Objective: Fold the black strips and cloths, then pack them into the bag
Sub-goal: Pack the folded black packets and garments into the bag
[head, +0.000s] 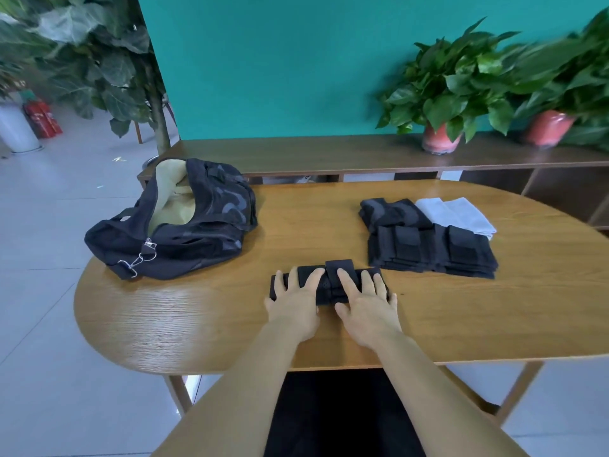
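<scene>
A folded black strip [331, 285] lies on the wooden table [164, 318] near its front edge. My left hand [296, 301] presses flat on its left half, fingers straight. Beside it, my right hand [365, 301] lies flat on the right half. A black camouflage bag [204, 232] with a pale yellow lining sits open at the table's left. To the right rests a pile of folded black strips [435, 252], with dark cloths [392, 212] and light grey cloths [458, 212] behind it.
A low wooden shelf [329, 156] runs behind the table and carries two potted plants [445, 94] in red pots. A large leafy plant [99, 61] stands at the back left. The teal wall rises behind the shelf.
</scene>
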The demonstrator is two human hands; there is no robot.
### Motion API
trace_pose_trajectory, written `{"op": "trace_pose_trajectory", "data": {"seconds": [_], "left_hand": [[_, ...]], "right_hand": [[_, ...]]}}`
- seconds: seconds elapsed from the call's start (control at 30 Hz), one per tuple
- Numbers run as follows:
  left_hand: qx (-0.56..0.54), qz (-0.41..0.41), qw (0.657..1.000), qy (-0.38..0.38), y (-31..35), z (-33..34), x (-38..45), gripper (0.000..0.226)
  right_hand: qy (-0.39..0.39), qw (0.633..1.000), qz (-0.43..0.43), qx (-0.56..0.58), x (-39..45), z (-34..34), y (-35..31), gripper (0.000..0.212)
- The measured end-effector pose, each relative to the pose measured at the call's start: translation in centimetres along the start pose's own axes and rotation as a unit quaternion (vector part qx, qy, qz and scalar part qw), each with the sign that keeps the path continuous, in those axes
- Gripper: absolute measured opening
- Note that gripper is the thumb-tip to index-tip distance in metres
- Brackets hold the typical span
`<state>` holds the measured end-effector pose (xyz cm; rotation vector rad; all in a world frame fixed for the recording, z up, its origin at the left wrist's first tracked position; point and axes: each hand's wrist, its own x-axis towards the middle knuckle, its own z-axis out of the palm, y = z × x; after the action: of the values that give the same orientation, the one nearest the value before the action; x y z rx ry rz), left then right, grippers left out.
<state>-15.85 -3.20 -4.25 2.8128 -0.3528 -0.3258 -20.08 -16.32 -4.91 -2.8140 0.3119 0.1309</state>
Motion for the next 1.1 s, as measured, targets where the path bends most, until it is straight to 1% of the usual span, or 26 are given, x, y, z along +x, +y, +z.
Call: {"op": "trace_pose_trajectory", "data": {"seconds": [0.2,0.4,0.63,0.87,1.1], "left_hand": [[0.007,0.034,0.999,-0.023,4.8,1.2,0.1,0.084],[0.016,0.077,0.996,-0.029,9.3,2.6,0.1,0.089],[0.043,0.096,0.994,-0.029,13.4,3.9,0.6,0.090],[0.059,0.097,0.993,-0.024,15.2,4.7,1.1,0.093],[0.027,0.097,0.995,-0.013,15.5,5.0,1.5,0.104]], "right_hand": [[0.027,0.999,0.036,0.001,-1.2,-1.0,4.6,0.060],[0.063,0.996,0.070,-0.005,-2.3,-1.8,9.1,0.060],[0.094,0.991,0.095,-0.007,-2.7,-2.5,12.7,0.059],[0.112,0.985,0.124,-0.036,-2.6,-2.6,14.1,0.061],[0.136,0.978,0.150,-0.045,-2.1,-2.4,13.7,0.062]]}}
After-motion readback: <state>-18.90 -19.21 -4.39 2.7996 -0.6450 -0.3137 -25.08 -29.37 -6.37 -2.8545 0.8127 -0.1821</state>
